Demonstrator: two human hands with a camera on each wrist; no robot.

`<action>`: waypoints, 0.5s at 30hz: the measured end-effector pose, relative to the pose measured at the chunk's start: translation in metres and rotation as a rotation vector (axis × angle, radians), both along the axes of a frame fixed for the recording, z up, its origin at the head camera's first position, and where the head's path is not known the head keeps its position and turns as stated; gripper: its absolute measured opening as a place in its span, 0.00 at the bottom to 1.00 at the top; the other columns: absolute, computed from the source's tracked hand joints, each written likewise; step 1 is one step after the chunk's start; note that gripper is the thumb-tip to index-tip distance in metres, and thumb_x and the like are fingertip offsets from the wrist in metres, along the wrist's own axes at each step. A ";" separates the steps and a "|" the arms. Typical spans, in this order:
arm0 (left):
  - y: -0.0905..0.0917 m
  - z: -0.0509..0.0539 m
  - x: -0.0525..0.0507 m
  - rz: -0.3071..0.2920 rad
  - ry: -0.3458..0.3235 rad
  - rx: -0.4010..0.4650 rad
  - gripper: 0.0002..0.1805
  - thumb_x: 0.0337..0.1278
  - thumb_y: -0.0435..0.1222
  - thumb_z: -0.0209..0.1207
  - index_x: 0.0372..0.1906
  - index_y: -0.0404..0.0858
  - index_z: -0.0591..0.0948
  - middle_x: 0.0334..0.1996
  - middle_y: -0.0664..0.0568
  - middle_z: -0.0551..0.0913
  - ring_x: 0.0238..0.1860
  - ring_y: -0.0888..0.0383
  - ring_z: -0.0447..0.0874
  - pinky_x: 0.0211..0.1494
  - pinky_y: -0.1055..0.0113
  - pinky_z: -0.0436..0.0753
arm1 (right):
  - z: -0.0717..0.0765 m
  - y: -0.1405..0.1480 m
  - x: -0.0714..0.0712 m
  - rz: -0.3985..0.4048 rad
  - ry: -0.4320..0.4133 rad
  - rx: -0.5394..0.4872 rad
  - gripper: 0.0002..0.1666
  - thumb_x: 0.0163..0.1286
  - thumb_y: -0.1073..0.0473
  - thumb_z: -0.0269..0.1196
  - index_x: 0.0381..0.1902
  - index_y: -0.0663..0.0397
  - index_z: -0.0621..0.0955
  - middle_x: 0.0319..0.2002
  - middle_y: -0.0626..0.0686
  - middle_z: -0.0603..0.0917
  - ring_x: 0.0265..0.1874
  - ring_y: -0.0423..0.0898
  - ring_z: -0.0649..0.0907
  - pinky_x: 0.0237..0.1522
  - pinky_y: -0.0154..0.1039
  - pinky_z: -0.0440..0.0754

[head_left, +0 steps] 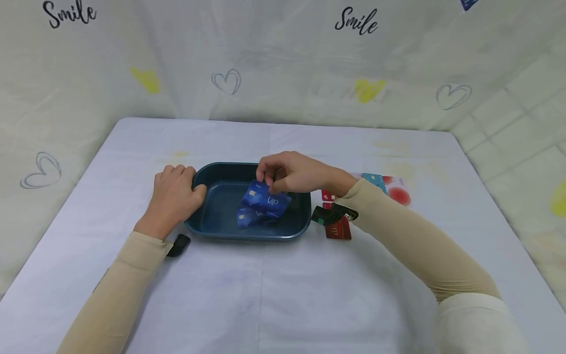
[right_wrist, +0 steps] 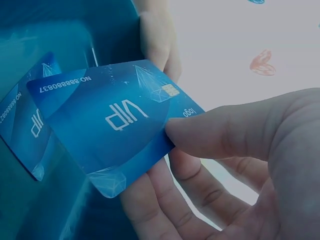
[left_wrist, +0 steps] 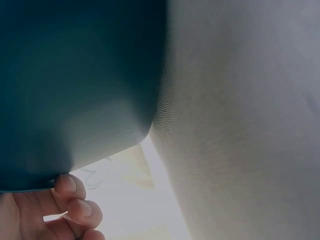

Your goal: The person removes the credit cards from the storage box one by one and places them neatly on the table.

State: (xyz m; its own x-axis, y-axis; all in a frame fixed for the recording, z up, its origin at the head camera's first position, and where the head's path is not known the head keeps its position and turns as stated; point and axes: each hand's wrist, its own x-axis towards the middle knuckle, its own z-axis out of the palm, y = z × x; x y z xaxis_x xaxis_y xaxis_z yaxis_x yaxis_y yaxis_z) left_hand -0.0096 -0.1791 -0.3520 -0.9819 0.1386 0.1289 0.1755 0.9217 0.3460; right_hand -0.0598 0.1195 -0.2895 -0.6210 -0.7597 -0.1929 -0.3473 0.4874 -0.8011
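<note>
A dark blue-green rectangular tray (head_left: pixel 217 204) sits on the white-covered table. My left hand (head_left: pixel 174 196) grips its left end, thumb over the rim; in the left wrist view, curled fingertips (left_wrist: pixel 75 192) touch the tray's edge. Above the tray's right half, my right hand (head_left: pixel 302 172) pinches a blue VIP card (head_left: pixel 270 200) by its edge. The right wrist view shows the thumb on that card's printed face (right_wrist: pixel 95 107), beside the chip. Lower down, a second blue VIP card (right_wrist: pixel 31 122) lies in the tray, partly covered by the held card in the head view.
Right of the tray, partly hidden by my right wrist, lie a dark red VIP card (head_left: pixel 339 230), bright red cards (head_left: pixel 327 195), a teal card (head_left: pixel 376 181) and a white card with red circles (head_left: pixel 400 195). A printed backdrop (head_left: pixel 292 73) hangs behind the table.
</note>
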 end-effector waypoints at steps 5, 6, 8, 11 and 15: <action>0.000 -0.001 0.000 -0.001 0.006 -0.002 0.11 0.59 0.37 0.44 0.24 0.36 0.70 0.26 0.44 0.69 0.35 0.43 0.65 0.45 0.50 0.63 | 0.001 0.004 0.002 -0.024 -0.023 -0.009 0.12 0.67 0.65 0.63 0.48 0.50 0.80 0.38 0.52 0.79 0.29 0.51 0.83 0.34 0.45 0.81; 0.000 -0.001 0.000 0.000 0.006 -0.002 0.11 0.59 0.37 0.44 0.24 0.36 0.70 0.26 0.44 0.69 0.35 0.43 0.65 0.45 0.49 0.63 | 0.001 0.004 0.003 -0.028 -0.027 -0.012 0.12 0.67 0.65 0.63 0.48 0.50 0.80 0.37 0.52 0.79 0.28 0.51 0.82 0.33 0.46 0.81; 0.000 -0.001 0.000 0.000 0.006 -0.002 0.11 0.58 0.37 0.44 0.24 0.36 0.70 0.26 0.44 0.70 0.35 0.43 0.65 0.45 0.49 0.64 | 0.002 0.006 0.004 -0.037 -0.033 -0.019 0.12 0.67 0.65 0.63 0.48 0.50 0.80 0.37 0.52 0.79 0.28 0.52 0.82 0.32 0.46 0.81; 0.000 0.000 0.000 0.000 0.006 -0.002 0.11 0.58 0.37 0.44 0.24 0.36 0.70 0.26 0.44 0.69 0.35 0.43 0.65 0.46 0.48 0.64 | 0.003 0.009 0.005 -0.050 -0.032 -0.026 0.12 0.67 0.65 0.63 0.48 0.49 0.80 0.37 0.52 0.79 0.29 0.51 0.83 0.32 0.49 0.82; 0.000 0.000 0.000 0.001 0.002 0.000 0.11 0.58 0.37 0.44 0.24 0.36 0.70 0.26 0.44 0.69 0.36 0.43 0.65 0.46 0.48 0.64 | 0.003 0.013 0.007 -0.078 -0.036 -0.040 0.12 0.68 0.66 0.63 0.48 0.49 0.80 0.38 0.53 0.79 0.32 0.52 0.84 0.36 0.54 0.83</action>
State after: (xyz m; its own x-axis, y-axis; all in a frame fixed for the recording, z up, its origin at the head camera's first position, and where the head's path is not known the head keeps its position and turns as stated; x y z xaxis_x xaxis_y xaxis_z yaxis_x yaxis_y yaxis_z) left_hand -0.0093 -0.1794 -0.3522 -0.9817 0.1379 0.1311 0.1757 0.9219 0.3454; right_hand -0.0533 0.1327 -0.2866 -0.6718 -0.7167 -0.1872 -0.2798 0.4795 -0.8318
